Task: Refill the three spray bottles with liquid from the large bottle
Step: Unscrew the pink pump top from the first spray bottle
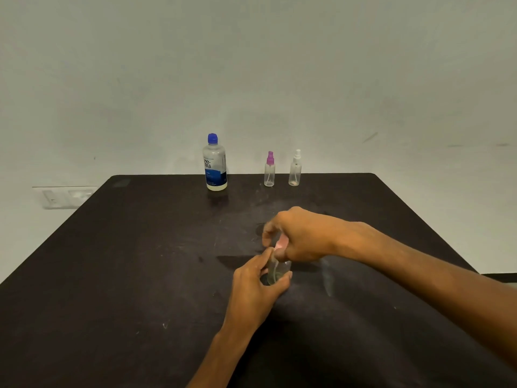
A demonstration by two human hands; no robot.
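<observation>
Spray bottle [275,271], small and clear, stands near the middle of a dark table [126,261], its long axis roughly upright with the neck end uppermost; blur prevents a finer reading of any tilt. The left hand [256,287] grips its lower body with curled fingers and thumb. The right hand [296,236] is closed over the pink top [281,244] at the neck; whether that top is seated or lifted clear cannot be told.

At the far edge, upright and well apart from the hands, stand the large bottle [214,163], blue-capped and labelled, then a purple-topped spray bottle [269,170] and a white-topped spray bottle [295,169] near one another.

Table surface is matt, scuffed and smeared. A plain pale wall [251,65] rises behind it, with a white switch plate [64,196] low on the left.
</observation>
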